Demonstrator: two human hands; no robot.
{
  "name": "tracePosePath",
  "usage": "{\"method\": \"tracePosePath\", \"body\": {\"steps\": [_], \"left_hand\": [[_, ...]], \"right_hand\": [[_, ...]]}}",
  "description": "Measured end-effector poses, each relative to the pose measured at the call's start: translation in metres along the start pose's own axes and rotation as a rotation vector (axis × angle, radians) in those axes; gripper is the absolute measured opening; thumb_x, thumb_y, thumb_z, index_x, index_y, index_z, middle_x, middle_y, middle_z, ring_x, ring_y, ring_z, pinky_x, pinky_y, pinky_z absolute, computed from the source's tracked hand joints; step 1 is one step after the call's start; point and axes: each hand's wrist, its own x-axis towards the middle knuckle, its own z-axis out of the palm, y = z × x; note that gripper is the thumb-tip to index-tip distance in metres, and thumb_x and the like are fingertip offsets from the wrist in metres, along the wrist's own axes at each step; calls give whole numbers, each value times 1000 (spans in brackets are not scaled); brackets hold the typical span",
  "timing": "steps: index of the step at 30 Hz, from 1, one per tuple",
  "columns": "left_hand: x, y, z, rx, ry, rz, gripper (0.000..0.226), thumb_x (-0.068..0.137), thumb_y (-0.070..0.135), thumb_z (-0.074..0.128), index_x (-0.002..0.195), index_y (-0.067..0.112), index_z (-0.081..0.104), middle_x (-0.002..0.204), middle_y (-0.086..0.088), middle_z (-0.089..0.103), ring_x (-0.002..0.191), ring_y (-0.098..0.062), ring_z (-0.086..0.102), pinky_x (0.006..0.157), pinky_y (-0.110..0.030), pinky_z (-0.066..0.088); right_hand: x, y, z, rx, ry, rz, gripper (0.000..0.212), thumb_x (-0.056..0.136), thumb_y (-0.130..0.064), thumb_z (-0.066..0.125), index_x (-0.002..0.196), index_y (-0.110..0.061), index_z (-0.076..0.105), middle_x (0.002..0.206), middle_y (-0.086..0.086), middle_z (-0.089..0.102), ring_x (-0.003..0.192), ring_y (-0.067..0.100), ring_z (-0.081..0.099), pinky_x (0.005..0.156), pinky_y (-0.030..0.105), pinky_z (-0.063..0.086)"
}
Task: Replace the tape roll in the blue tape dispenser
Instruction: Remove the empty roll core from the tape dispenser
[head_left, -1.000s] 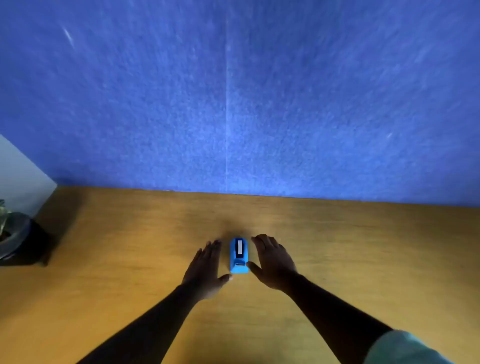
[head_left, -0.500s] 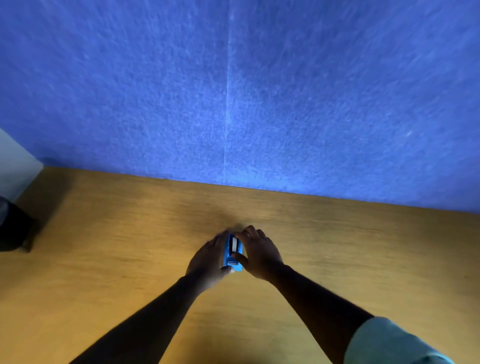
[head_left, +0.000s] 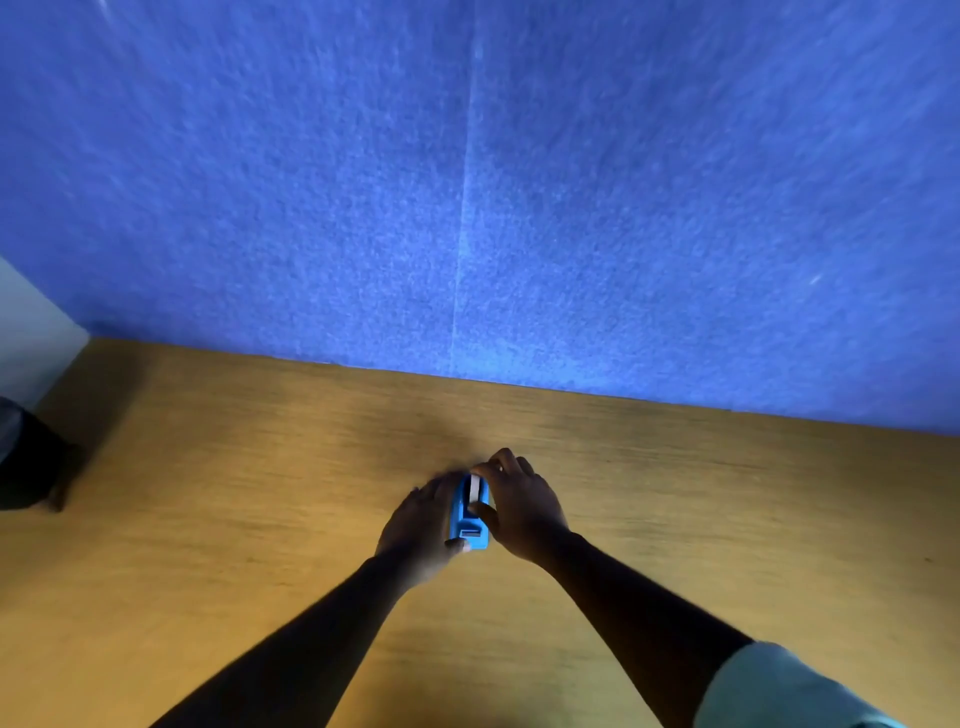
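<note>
Left hand (head_left: 420, 525) and right hand (head_left: 522, 506) clasp the small blue plastic tape dispenser (head_left: 469, 519) from both sides on the wooden table (head_left: 234, 519)

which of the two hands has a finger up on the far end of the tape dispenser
The right hand: its fingers curl over the far end of the blue tape dispenser. The left hand lies flat along the side.

Blue felt wall panel (head_left: 675, 208) w/ vertical seam, wooden desk (head_left: 208, 519), dim warm light
</note>
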Motion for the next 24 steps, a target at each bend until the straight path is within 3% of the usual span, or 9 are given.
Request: {"method": "tracePosePath", "body": {"steps": [4,6,8,10,12,14,16,18,24], "left_hand": [[0,1,-2,-36,-87,-8,109,75,22,84,155,31,10,166,1,24,154,-23,22,120,-38,34],[-1,3,-5,-82,-152,-26,112,81,11,77,159,32,-2,170,1,5,158,-23,5,126,-41,25],[-4,8,-7,-140,-164,-21,104,87,4,66,159,33,-4,171,3,-1,158,-20,-3,128,-42,18],[-9,17,-9,-245,-108,-23,90,92,1,58,160,32,8,170,4,8,157,-18,7,125,-33,18],[-15,27,-12,-341,-27,-20,68,97,6,56,156,26,29,163,4,32,152,-16,30,117,-24,27],[-21,39,-13,-478,5,-22,46,100,11,56,145,17,50,147,-1,56,138,-16,51,114,-28,41],[-26,49,-13,-596,12,-52,33,98,12,60,131,12,64,125,-5,70,121,-19,65,100,-29,53],[-28,58,-11,-623,20,-71,29,95,15,66,124,12,69,113,-2,74,107,-16,70,88,-21,54],[-29,78,0,-647,45,-148,26,90,21,73,116,16,71,107,4,73,94,-2,67,73,-8,48]], "right_hand": [[-13,0,-2,122,14,14,52,93,-40,71,140,-28,52,133,-6,54,115,15,57,89,33,59],[-22,0,-2,232,23,34,50,93,-34,72,139,-29,54,130,-9,56,110,10,59,89,29,57],[-33,-1,-3,335,53,55,49,91,-28,75,136,-31,56,125,-12,58,101,2,60,83,21,55],[-44,-1,-4,433,80,72,48,90,-24,77,133,-32,58,121,-15,59,95,0,62,77,17,54],[-55,-1,-6,537,110,105,48,89,-19,77,131,-35,60,117,-20,59,96,1,65,74,16,55],[-67,0,-8,639,142,156,50,88,-12,75,129,-37,61,114,-24,61,99,3,67,72,17,57],[-77,2,-8,707,169,186,50,89,-7,74,130,-34,62,117,-22,63,99,5,69,74,17,57],[-86,4,-8,746,207,186,52,91,-1,71,134,-28,63,120,-17,63,99,6,70,77,16,57],[-104,13,-11,775,280,212,60,91,13,65,143,-16,60,118,5,61,105,16,70,88,28,62]]}}
